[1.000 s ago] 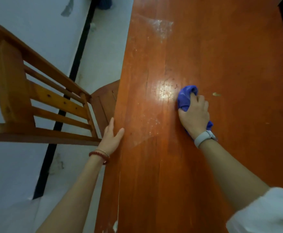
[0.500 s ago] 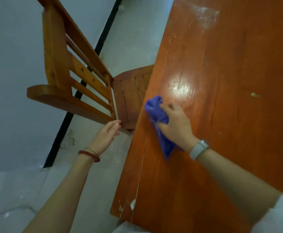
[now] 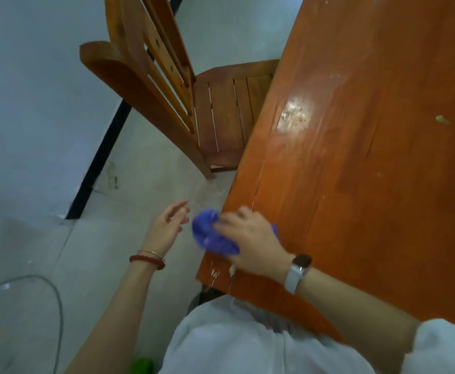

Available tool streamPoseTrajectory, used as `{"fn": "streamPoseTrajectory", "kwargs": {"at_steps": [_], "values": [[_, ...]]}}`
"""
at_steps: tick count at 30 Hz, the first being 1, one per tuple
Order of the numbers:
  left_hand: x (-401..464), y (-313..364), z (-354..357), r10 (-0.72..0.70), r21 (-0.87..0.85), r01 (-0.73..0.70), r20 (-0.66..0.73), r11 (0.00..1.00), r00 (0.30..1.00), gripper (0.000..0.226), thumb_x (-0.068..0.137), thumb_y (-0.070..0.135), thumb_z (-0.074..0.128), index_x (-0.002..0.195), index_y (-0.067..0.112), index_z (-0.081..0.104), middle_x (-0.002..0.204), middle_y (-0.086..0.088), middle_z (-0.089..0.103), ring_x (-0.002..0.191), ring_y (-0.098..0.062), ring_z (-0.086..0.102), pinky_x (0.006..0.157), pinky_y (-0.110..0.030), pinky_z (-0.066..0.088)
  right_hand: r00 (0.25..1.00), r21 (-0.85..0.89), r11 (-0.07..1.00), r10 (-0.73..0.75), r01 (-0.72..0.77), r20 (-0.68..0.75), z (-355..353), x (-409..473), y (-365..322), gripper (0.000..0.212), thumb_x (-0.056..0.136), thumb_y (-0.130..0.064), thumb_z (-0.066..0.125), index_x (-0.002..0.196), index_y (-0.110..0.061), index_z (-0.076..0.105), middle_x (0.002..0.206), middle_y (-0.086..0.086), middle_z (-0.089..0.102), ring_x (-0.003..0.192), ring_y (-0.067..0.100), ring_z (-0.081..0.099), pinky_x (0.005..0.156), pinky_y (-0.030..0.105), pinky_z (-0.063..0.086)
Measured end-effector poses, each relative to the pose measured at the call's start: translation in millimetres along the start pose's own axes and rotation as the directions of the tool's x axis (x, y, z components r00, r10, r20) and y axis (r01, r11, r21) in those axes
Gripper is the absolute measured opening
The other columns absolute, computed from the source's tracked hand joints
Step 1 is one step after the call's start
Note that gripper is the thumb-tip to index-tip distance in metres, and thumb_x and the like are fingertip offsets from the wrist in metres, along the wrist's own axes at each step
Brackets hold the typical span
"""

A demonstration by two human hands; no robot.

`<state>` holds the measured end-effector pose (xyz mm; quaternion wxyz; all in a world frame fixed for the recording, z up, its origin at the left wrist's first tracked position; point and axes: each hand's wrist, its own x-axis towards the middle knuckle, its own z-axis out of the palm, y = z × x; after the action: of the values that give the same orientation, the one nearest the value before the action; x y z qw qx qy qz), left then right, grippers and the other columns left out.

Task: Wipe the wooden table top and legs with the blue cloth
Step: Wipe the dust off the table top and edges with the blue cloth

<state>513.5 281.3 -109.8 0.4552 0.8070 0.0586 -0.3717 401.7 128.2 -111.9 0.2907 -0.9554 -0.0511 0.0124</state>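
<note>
Right hand (image 3: 250,240) slid the blue cloth (image 3: 212,237) from mid-top down to the table (image 3: 356,184) near-left corner, fingers curled over it, cloth bunched overhanging the edge. Left hand (image 3: 167,228) came off the table edge, fingers loose and holding nothing, just beside the cloth. Chair (image 3: 221,112) sat tucked against the table's left side.

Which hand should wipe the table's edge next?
Probably the right hand: it already holds the blue cloth at the table edge. The left hand hovers beside it, empty.
</note>
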Motion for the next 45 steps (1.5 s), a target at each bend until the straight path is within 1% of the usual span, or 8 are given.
{"fn": "streamPoseTrajectory", "kwargs": {"at_steps": [5, 14, 21, 28, 32, 36, 41, 45], "values": [[-4, -6, -31, 0.059, 0.126, -0.060, 0.010, 0.990, 0.998, 0.029, 0.095, 0.011, 0.042, 0.121, 0.005, 0.052, 0.120, -0.018, 0.058, 0.095, -0.021, 0.055, 0.071, -0.022, 0.042, 0.927, 0.332, 0.943, -0.111, -0.016, 0.359, 17, -18, -47, 0.034, 0.075, -0.020, 0.065, 0.108, -0.016, 0.062, 0.100, 0.001, 0.064, 0.084, 0.020, 0.050, 0.067, 0.032, 0.042], [-13, 27, 24, 0.224, 0.328, -0.224, 0.039, 0.918, 0.974, 0.034, 0.095, 0.017, 0.043, 0.128, 0.010, 0.047, 0.130, -0.009, 0.050, 0.116, -0.022, 0.048, 0.094, -0.030, 0.039, 0.821, 0.544, 0.720, 0.563, -0.431, -0.094, -62, -31, 16, 0.023, 0.083, -0.010, 0.053, 0.104, -0.004, 0.058, 0.097, 0.015, 0.060, 0.086, 0.033, 0.055, 0.074, 0.052, 0.044], [2, 60, 97, 0.234, 0.376, -0.249, 0.086, 0.892, 0.968, 0.059, 0.094, 0.029, 0.044, 0.144, 0.016, 0.015, 0.148, -0.010, 0.023, 0.133, -0.025, 0.031, 0.107, -0.038, 0.029, 0.787, 0.045, 0.888, 0.428, -0.457, -0.444, -87, -24, 77, 0.050, 0.078, -0.027, 0.049, 0.124, -0.008, 0.052, 0.099, 0.011, 0.064, 0.081, 0.031, 0.055, 0.067, 0.041, 0.042], [31, 75, 120, 0.248, 0.452, -0.233, 0.029, 0.861, 0.968, 0.057, 0.096, 0.033, 0.035, 0.145, 0.017, 0.012, 0.148, -0.009, 0.027, 0.131, -0.025, 0.035, 0.102, -0.036, 0.035, 0.984, -0.429, 0.901, -0.015, -0.064, -0.177, -72, 2, 125, 0.042, 0.077, -0.036, 0.051, 0.114, -0.019, 0.048, 0.112, 0.000, 0.061, 0.092, 0.023, 0.048, 0.067, 0.035, 0.037], [46, 88, 130, 0.256, 0.491, -0.218, -0.010, 0.843, 0.967, 0.054, 0.097, 0.040, 0.029, 0.145, 0.020, 0.013, 0.146, -0.007, 0.030, 0.127, -0.023, 0.040, 0.097, -0.035, 0.038, 0.966, -0.401, 0.899, 0.078, -0.174, -0.245, -98, 36, 168, 0.041, 0.074, -0.032, 0.043, 0.110, -0.015, 0.051, 0.105, 0.006, 0.063, 0.081, 0.029, 0.050, 0.057, 0.036, 0.045], [67, 104, 140, 0.290, 0.551, -0.219, -0.043, 0.805, 0.956, 0.054, 0.096, 0.043, 0.024, 0.144, 0.020, 0.013, 0.143, -0.009, 0.034, 0.121, -0.025, 0.045, 0.092, -0.036, 0.042, 0.793, -0.114, 0.858, 0.402, -0.500, -0.458, -142, 78, 209, 0.039, 0.081, -0.020, 0.055, 0.118, -0.006, 0.054, 0.111, 0.014, 0.061, 0.089, 0.040, 0.053, 0.069, 0.044, 0.048], [87, 122, 148, 0.312, 0.581, -0.246, -0.014, 0.776, 0.950, 0.054, 0.096, 0.042, 0.021, 0.144, 0.018, 0.015, 0.139, -0.010, 0.038, 0.120, -0.026, 0.046, 0.093, -0.037, 0.041, 0.552, 0.173, 0.797, 0.538, -0.579, -0.637, -182, 76, 237, 0.052, 0.084, -0.023, 0.059, 0.132, -0.012, 0.044, 0.119, 0.008, 0.058, 0.100, 0.031, 0.048, 0.078, 0.037, 0.041], [98, 128, 148, 0.306, 0.549, -0.275, 0.038, 0.789, 0.951, 0.054, 0.096, 0.042, 0.022, 0.144, 0.019, 0.014, 0.141, -0.009, 0.036, 0.119, -0.024, 0.046, 0.085, -0.028, 0.039, 0.291, 0.136, 0.484, 0.702, -0.865, -0.650, -195, 75, 268, 0.061, 0.086, -0.027, 0.058, 0.138, -0.008, 0.033, 0.129, 0.015, 0.049, 0.111, 0.036, 0.044, 0.086, 0.043, 0.038]]}}
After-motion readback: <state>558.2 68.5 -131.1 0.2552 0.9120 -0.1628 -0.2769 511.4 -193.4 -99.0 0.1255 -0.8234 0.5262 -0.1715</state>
